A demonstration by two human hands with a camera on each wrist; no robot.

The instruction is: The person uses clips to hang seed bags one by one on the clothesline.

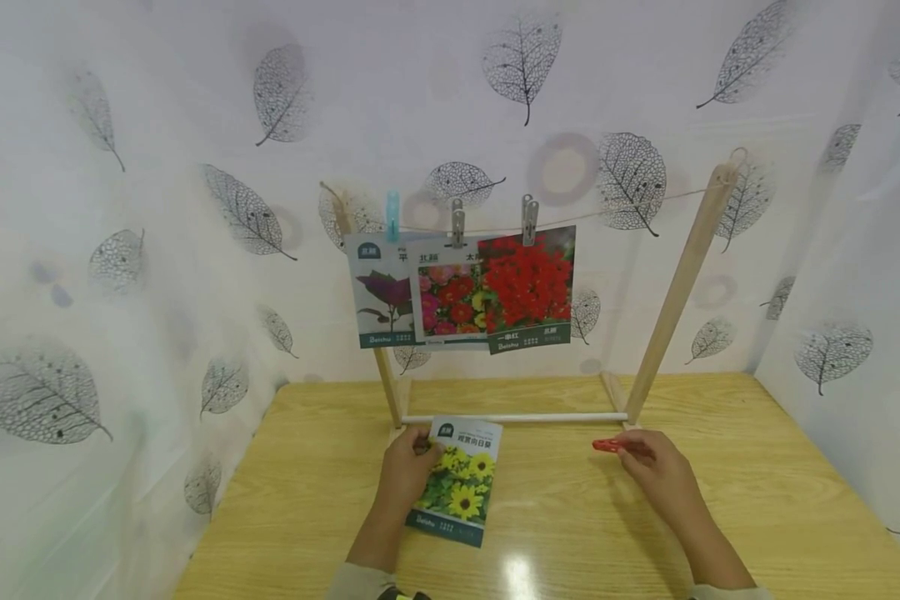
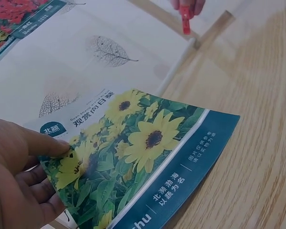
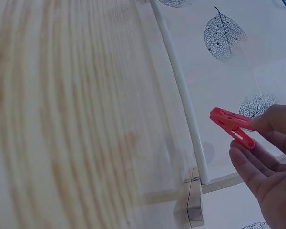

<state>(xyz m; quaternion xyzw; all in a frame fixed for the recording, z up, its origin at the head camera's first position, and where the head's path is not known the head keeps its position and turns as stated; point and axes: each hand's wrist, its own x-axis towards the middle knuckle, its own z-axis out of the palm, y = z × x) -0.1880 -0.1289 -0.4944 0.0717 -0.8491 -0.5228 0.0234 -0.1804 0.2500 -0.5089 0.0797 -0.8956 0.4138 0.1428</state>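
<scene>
My left hand pinches the left edge of a seed packet printed with yellow sunflowers, thumb on its front. In the left wrist view the packet is tilted above the wooden table. On the right, my right hand holds a red clothespin between thumb and fingers. The right wrist view shows the clothespin with its handle ends at the thumb and fingertips. Three packets hang from a string: a purple-leaved plant packet, a mixed-flower packet and a red-flower packet.
A blue clip and two grey metal clips pin the packets to the string. The string runs between two wooden posts, joined low by a white rod. Leaf-patterned sheets surround the wooden table.
</scene>
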